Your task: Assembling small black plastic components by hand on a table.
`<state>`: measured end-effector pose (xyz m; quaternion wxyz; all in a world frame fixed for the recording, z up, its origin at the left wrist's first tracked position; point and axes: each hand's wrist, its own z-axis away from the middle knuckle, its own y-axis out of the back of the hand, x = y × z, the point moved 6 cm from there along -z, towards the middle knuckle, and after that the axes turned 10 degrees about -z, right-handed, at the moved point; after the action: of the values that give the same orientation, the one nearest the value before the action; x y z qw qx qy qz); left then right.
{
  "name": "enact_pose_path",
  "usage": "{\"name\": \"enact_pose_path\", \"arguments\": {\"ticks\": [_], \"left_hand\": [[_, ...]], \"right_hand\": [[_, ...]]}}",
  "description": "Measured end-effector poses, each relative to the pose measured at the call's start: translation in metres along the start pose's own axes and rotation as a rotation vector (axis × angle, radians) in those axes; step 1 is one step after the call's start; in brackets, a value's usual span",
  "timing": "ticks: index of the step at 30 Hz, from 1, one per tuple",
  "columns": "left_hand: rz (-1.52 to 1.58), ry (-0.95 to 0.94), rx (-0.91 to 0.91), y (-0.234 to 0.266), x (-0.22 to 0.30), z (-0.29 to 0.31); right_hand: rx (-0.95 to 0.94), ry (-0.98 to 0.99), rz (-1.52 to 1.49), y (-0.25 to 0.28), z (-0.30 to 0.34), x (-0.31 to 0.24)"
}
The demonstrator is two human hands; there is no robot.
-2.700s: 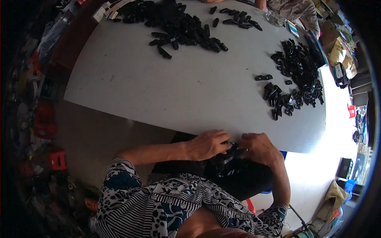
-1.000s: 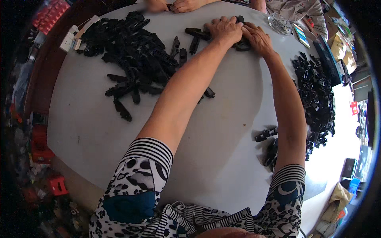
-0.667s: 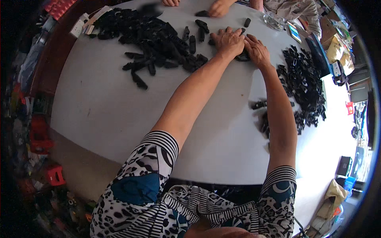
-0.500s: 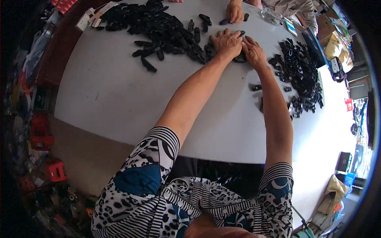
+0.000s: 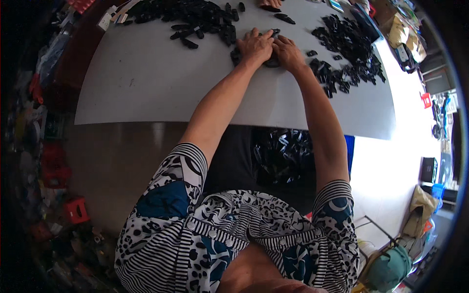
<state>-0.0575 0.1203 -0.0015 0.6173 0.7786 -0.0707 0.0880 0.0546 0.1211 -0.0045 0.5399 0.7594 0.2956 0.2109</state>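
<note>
Both my arms reach forward over the pale table (image 5: 146,93). Fingers spread, my left hand (image 5: 256,48) lies over a few small black plastic pieces (image 5: 235,56). Close beside it, my right hand (image 5: 289,52) rests with fingers stretched toward the left one. Between and under the two hands are more black pieces (image 5: 272,61), partly hidden by my fingers, so I cannot tell their exact shape. Left of my hands spreads a large heap of long black plastic pieces (image 5: 195,17). To the right lies a second heap of smaller, glossier black pieces (image 5: 349,49).
Across the table another person's hand (image 5: 270,4) is at a dark piece; a single black piece (image 5: 285,18) lies nearer. Below the table edge, glossy black pieces (image 5: 283,156) fill a dark container or bag. A red plastic stool (image 5: 75,210) stands at left, a green bag (image 5: 388,268) at lower right.
The view has shifted, so the table sits higher and the container below its edge shows. My hands stay close together over the black pieces. The other person's hand has drawn back.
</note>
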Motion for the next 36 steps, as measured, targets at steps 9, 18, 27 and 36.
{"name": "enact_pose_path", "arguments": {"ticks": [9,18,27,36], "left_hand": [[-0.04,-0.034,-0.035,0.01,-0.015,0.042],[-0.041,-0.187,0.07,0.047,0.011,0.149],[0.24,-0.325,0.041,0.063,0.067,0.26],[0.465,-0.734,-0.171,0.035,0.078,0.32]], "right_hand": [[0.071,-0.072,0.023,0.005,0.027,-0.048],[0.16,-0.041,-0.424,0.075,0.114,-0.111],[0.111,-0.089,-0.536,0.11,0.229,-0.136],[-0.003,-0.176,-0.461,0.1,0.291,-0.122]]}}
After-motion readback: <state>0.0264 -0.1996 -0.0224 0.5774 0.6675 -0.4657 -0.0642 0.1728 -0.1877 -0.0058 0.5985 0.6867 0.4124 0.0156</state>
